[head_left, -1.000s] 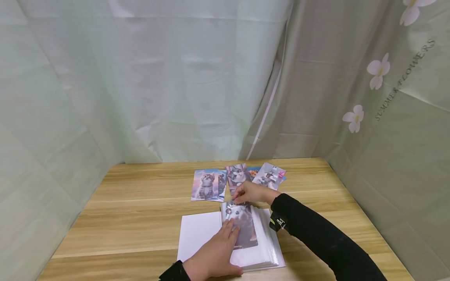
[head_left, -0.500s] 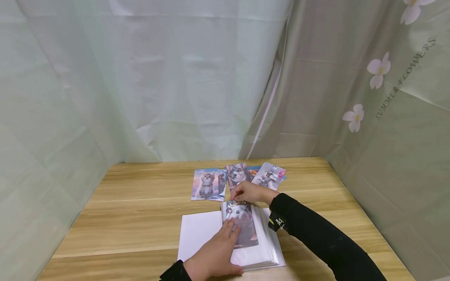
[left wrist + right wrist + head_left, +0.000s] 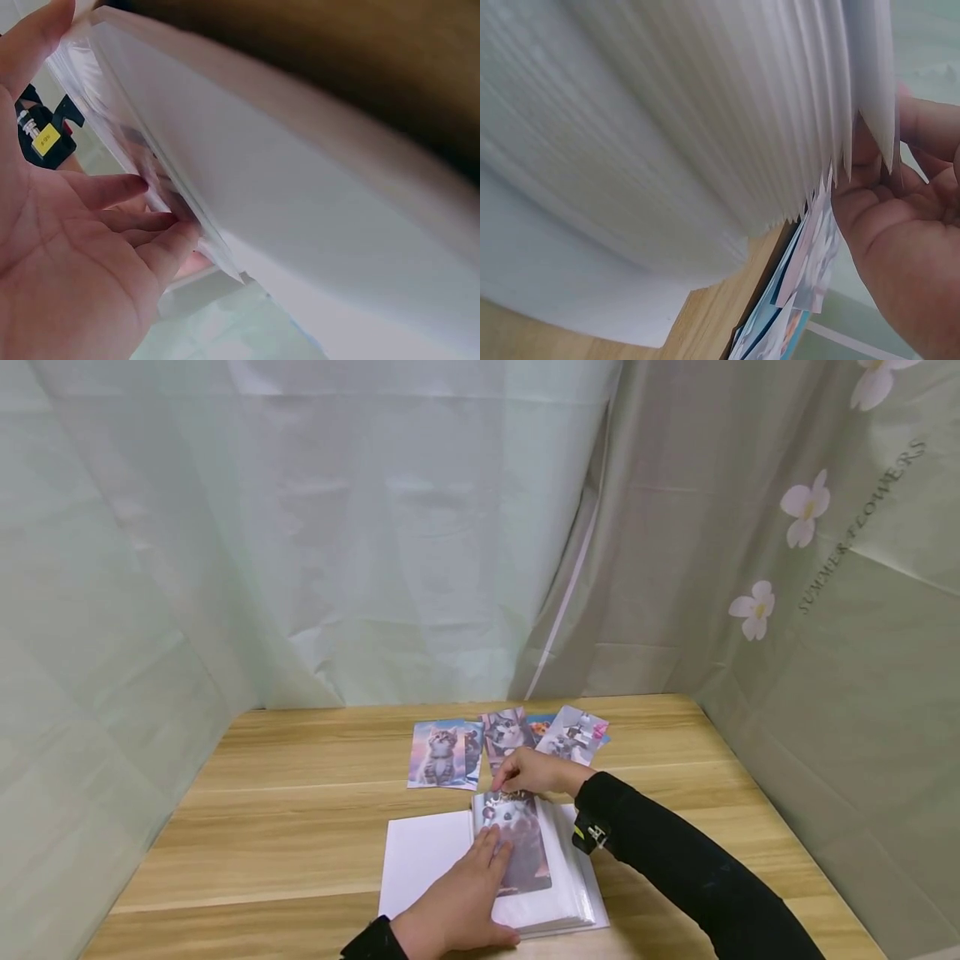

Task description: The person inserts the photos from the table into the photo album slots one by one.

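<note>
An open white photo album (image 3: 427,852) lies near the table's front. On its right-hand page is a kitten photo (image 3: 525,852), seemingly inside or against a clear sleeve. My left hand (image 3: 461,897) rests on the album with its fingers extended over the photo's lower left part; the left wrist view shows these fingertips touching the page. At the top edge, my right hand (image 3: 536,772) pinches the photo between thumb and fingers. The right wrist view shows that hand (image 3: 907,195) at the edge of the album's many page leaves (image 3: 727,112).
Behind the album lie several loose cat pictures, among them a kitten picture (image 3: 437,753) on the left, a grey cat picture (image 3: 505,732) and a tilted picture (image 3: 572,735) on the right. Curtains (image 3: 420,543) enclose the wooden table (image 3: 285,827).
The photo's lower edge has slid slightly down the page in the last half second. The right hand stays at its top edge, and the left hand has hardly moved.
</note>
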Demonstrator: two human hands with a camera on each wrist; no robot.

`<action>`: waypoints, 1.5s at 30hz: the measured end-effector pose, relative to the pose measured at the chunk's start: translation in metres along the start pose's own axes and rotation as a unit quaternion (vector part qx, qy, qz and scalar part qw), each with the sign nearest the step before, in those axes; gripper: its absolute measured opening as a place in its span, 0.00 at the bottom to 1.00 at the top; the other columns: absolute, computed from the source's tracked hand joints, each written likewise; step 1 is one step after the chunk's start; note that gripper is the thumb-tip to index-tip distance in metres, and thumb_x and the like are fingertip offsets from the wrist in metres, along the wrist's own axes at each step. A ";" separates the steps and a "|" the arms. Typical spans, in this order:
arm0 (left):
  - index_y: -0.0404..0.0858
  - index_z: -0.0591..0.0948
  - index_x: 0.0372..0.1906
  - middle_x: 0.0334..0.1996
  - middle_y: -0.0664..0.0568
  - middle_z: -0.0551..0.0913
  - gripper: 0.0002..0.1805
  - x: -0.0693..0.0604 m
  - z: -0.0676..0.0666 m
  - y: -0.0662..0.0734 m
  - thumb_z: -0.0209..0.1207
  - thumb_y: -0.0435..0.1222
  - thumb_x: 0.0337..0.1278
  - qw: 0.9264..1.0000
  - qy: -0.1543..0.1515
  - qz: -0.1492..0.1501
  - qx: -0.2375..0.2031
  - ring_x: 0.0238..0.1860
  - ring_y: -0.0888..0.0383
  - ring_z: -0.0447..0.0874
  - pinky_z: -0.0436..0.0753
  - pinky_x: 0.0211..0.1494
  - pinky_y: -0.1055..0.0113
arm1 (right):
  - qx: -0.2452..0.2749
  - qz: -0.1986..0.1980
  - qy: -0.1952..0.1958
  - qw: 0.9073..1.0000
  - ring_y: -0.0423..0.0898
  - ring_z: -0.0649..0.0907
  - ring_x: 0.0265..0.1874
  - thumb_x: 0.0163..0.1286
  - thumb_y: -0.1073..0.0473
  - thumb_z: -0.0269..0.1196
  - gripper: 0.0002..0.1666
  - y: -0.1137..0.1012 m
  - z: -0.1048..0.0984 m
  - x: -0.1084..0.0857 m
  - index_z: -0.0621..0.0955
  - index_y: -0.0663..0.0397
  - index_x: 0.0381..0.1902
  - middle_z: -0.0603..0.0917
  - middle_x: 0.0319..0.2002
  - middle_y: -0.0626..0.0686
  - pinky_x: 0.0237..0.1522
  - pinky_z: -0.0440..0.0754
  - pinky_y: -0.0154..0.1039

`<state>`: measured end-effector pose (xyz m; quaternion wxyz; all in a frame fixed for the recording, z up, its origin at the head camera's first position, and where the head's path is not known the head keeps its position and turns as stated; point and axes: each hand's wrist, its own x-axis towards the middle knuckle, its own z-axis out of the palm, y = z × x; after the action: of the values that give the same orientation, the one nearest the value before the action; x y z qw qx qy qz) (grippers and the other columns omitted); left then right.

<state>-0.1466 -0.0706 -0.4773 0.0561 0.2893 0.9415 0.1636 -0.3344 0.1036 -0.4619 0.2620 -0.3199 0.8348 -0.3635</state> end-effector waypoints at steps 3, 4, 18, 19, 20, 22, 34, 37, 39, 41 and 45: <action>0.28 0.64 0.73 0.74 0.30 0.58 0.61 0.000 -0.001 0.000 0.74 0.60 0.39 1.000 -0.001 0.000 -0.001 0.76 0.37 0.54 0.68 0.72 0.53 | -0.001 -0.008 -0.007 1.000 0.37 0.78 0.27 0.69 0.71 0.62 0.09 0.000 0.000 0.000 0.89 0.60 0.40 0.89 0.35 0.50 0.33 0.77 0.30; 0.28 0.64 0.73 0.74 0.30 0.58 0.61 0.000 -0.001 0.000 0.74 0.60 0.39 1.000 -0.001 0.000 -0.002 0.76 0.37 0.54 0.68 0.72 0.53 | -0.001 -0.010 -0.009 1.000 0.37 0.79 0.29 0.69 0.71 0.62 0.09 0.000 -0.001 0.000 0.89 0.61 0.40 0.89 0.36 0.50 0.34 0.77 0.29; 0.29 0.63 0.74 0.75 0.30 0.56 0.61 -0.001 -0.001 -0.001 0.74 0.61 0.39 1.000 -0.004 0.004 -0.006 0.77 0.38 0.52 0.67 0.72 0.52 | 0.003 -0.017 -0.028 0.999 0.35 0.78 0.26 0.66 0.73 0.64 0.08 0.001 0.002 0.000 0.89 0.64 0.39 0.90 0.34 0.51 0.32 0.77 0.27; 0.29 0.63 0.74 0.75 0.30 0.56 0.61 -0.001 -0.001 -0.001 0.74 0.61 0.40 1.000 -0.004 0.004 -0.005 0.77 0.38 0.51 0.66 0.73 0.52 | 0.000 -0.016 -0.028 0.999 0.35 0.78 0.26 0.65 0.73 0.64 0.08 0.001 0.002 0.000 0.89 0.63 0.39 0.90 0.34 0.51 0.32 0.77 0.27; 0.29 0.63 0.74 0.75 0.30 0.56 0.61 -0.001 -0.001 -0.002 0.74 0.61 0.40 1.000 -0.004 0.005 -0.004 0.77 0.38 0.51 0.66 0.73 0.52 | -0.004 -0.017 -0.027 0.999 0.35 0.78 0.27 0.65 0.73 0.65 0.08 0.001 0.002 0.000 0.89 0.63 0.38 0.90 0.34 0.51 0.32 0.77 0.27; 0.29 0.63 0.74 0.75 0.30 0.55 0.61 -0.001 -0.001 -0.002 0.74 0.61 0.40 1.000 -0.005 0.006 -0.002 0.77 0.38 0.51 0.66 0.73 0.52 | -0.008 -0.013 -0.026 1.000 0.35 0.79 0.27 0.65 0.73 0.65 0.08 0.001 0.002 0.000 0.90 0.61 0.38 0.90 0.34 0.49 0.34 0.77 0.28; 0.30 0.65 0.73 0.74 0.30 0.57 0.60 -0.001 0.000 -0.003 0.74 0.62 0.39 1.000 0.004 0.010 0.001 0.76 0.38 0.53 0.67 0.72 0.53 | -0.050 -0.018 -0.008 0.999 0.34 0.79 0.29 0.64 0.70 0.67 0.09 0.003 0.006 0.000 0.91 0.53 0.35 0.89 0.33 0.44 0.36 0.76 0.29; 0.30 0.65 0.73 0.74 0.30 0.57 0.60 -0.001 0.001 -0.003 0.74 0.61 0.38 1.000 0.004 0.009 -0.002 0.76 0.38 0.53 0.67 0.72 0.53 | -0.063 -0.020 -0.008 0.998 0.34 0.79 0.30 0.64 0.70 0.67 0.10 0.001 0.006 -0.001 0.91 0.52 0.35 0.89 0.32 0.43 0.37 0.76 0.29; 0.30 0.65 0.73 0.74 0.30 0.57 0.60 -0.001 0.001 -0.003 0.74 0.62 0.39 1.000 0.004 0.009 -0.002 0.76 0.38 0.53 0.68 0.72 0.53 | -0.066 -0.020 -0.009 0.998 0.34 0.79 0.30 0.64 0.71 0.67 0.10 0.000 0.006 -0.001 0.91 0.52 0.35 0.89 0.32 0.42 0.37 0.76 0.29; 0.30 0.65 0.73 0.74 0.30 0.57 0.60 -0.001 0.001 -0.004 0.74 0.62 0.39 1.000 0.004 0.008 -0.002 0.76 0.39 0.54 0.68 0.72 0.53 | -0.074 -0.023 -0.010 0.997 0.33 0.78 0.29 0.64 0.71 0.67 0.10 -0.001 0.007 -0.002 0.91 0.52 0.34 0.89 0.32 0.42 0.36 0.76 0.29; 0.30 0.65 0.72 0.74 0.30 0.57 0.60 -0.002 0.000 -0.003 0.74 0.62 0.38 1.000 0.001 0.008 -0.005 0.76 0.39 0.54 0.68 0.72 0.53 | -0.094 -0.045 -0.010 0.995 0.31 0.77 0.28 0.63 0.71 0.67 0.10 -0.003 0.007 -0.004 0.91 0.53 0.34 0.89 0.31 0.43 0.35 0.76 0.28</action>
<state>-0.1465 -0.0738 -0.4785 0.0552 0.2961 0.9384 0.1695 -0.3261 0.1016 -0.4636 0.2224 -0.3842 0.8472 -0.2920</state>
